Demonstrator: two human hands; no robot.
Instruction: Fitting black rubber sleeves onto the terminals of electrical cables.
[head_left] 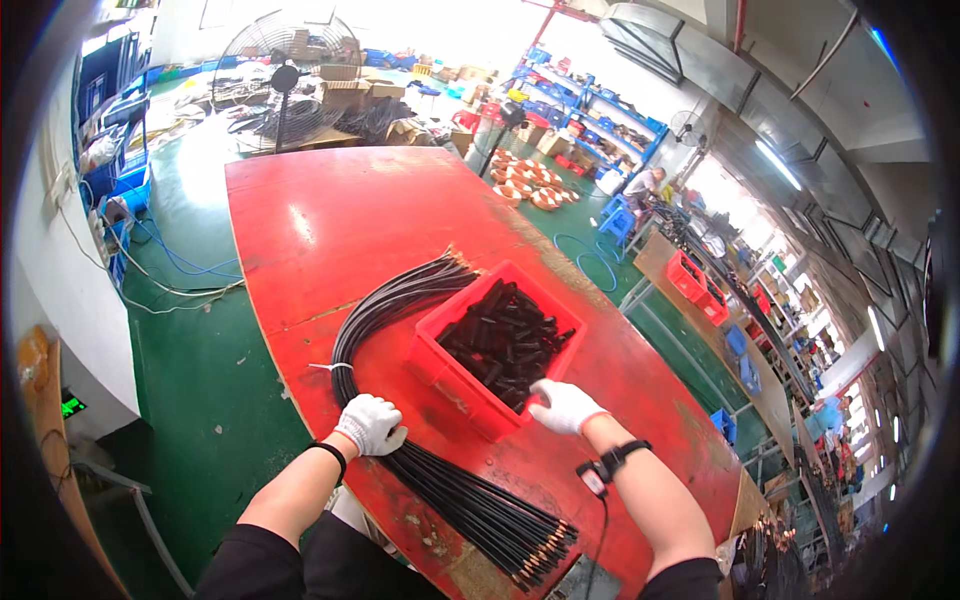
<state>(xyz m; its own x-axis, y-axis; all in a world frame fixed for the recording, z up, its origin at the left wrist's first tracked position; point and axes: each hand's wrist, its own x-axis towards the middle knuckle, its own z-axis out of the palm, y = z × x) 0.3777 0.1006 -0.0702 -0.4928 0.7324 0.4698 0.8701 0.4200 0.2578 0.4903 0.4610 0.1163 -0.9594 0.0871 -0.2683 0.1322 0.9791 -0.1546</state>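
A thick bundle of black cables point(470, 503) curves across the red table, with copper-coloured ends and a white tie round it. My left hand point(370, 425), in a white glove, lies over the bundle with its fingers curled closed on it. To its right stands a red plastic bin point(455, 398) holding many short black tubular sleeves point(507, 340). My right hand point(565, 407), also gloved in white, is at the bin's near right corner. Its fingers are bent inward beside the sleeves; whatever lies between the fingertips is too small to make out.
The red table point(340, 215) stretches away in front of me. A large standing fan point(285, 78) is beyond its far edge. At right, a workbench point(655, 262) carries red bins point(690, 278). A person point(643, 185) sits farther back near blue stools point(618, 218). Hoses point(590, 262) lie on the green floor.
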